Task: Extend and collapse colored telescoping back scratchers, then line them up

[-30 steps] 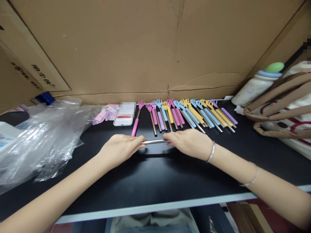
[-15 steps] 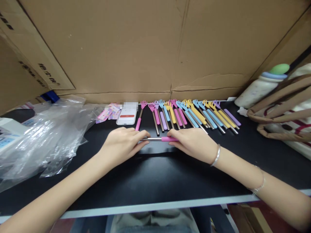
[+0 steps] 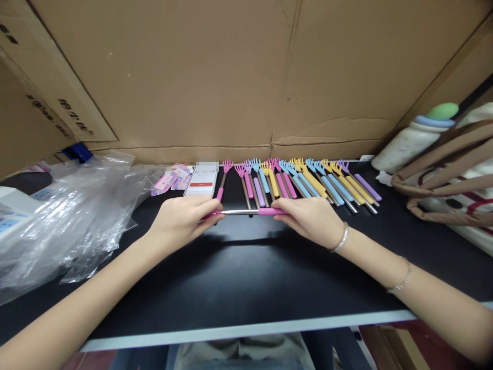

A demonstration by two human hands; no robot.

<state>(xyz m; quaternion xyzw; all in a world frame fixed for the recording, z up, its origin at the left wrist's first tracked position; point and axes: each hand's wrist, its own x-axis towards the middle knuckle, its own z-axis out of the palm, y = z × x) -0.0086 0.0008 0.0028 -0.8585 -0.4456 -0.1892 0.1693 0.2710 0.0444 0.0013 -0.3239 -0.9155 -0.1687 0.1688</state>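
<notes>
Between my hands a pink back scratcher [image 3: 242,211] with a steel shaft lies level above the black table. My left hand [image 3: 181,218] is closed round its head end, most of which the fingers hide. At the other end, my right hand [image 3: 314,221] pinches the pink grip. Just beyond my left hand another pink back scratcher [image 3: 223,179] rests on the table. A row of back scratchers [image 3: 302,180] in pink, blue, yellow and purple lies behind my right hand, claw heads toward the cardboard.
Clear plastic bags [image 3: 80,221] are heaped at the left. A phone [image 3: 201,180] showing a timer lies beside small printed cards [image 3: 173,179]. A bottle [image 3: 414,136] and a bag with tan straps [image 3: 454,174] stand at the right. A cardboard wall [image 3: 192,77] closes the back.
My left hand has moved left and slightly up, and my right hand slightly right. More of the steel shaft shows between them, and pink now appears at the left fingers.
</notes>
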